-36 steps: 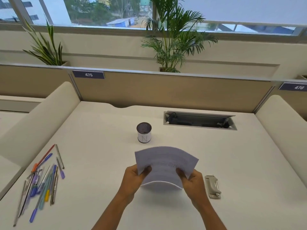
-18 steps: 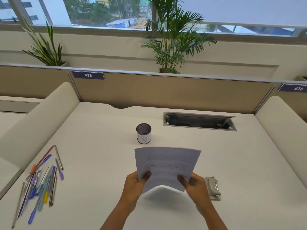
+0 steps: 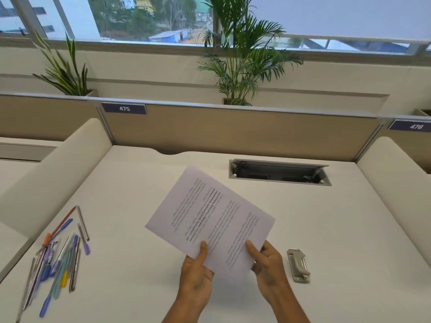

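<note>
Paper (image 3: 210, 222) was bowed a second ago, now it's flat and slanted above the middle of the table (image 3: 338, 229), left hand (image 3: 196, 276) and right hand (image 3: 270, 273) each keeping a pinch grip on its near edge, so I'd guess straightening's done.

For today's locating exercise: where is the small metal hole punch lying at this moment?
In the head view, the hole punch lies flat on the white desk, right of centre, just beside the right hand that holds the printed sheet.
</note>
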Demonstrator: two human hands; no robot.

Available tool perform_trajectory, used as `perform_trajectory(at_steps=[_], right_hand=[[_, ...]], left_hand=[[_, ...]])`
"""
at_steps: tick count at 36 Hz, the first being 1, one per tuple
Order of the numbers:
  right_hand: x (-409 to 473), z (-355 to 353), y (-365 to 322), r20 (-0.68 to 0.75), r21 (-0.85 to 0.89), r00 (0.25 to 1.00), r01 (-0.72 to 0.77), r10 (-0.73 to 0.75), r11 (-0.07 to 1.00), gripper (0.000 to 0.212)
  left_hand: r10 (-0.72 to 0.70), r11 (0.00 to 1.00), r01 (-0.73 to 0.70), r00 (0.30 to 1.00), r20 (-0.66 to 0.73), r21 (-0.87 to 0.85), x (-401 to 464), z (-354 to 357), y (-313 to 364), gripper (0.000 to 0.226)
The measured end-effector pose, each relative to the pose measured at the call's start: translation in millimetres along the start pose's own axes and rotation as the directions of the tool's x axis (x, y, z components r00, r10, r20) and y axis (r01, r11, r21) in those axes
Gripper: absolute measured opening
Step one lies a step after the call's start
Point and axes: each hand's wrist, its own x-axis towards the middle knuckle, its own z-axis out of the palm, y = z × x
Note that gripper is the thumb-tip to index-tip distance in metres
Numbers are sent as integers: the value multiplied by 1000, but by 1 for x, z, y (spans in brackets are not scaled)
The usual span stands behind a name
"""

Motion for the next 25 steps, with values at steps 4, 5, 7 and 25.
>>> perform_trajectory(at_steps=[4, 5, 7, 25], right_hand=[[-3, -6, -6, -84, -143, 996, 25, -37, 989, 54], [-2, -11, -11, -96, -180, 994, 33, -51, 983, 50], [-1, -22, -23, -112, -255, 990, 57, -88, 965, 40], [-12, -29, -31, -108, -518, 891, 328, -441, 790, 18]], left_hand=[[-14, 998, 16, 1000, -28, 58, 4, -9, -5, 54], [-6, 997, 10, 999, -51, 81, 7, -14, -1, 52], [24, 991, -11, 995, -97, 135, 16, -26, 13, 48], [311, 676, -331, 938, 152, 659, 29, -25, 58, 10]])
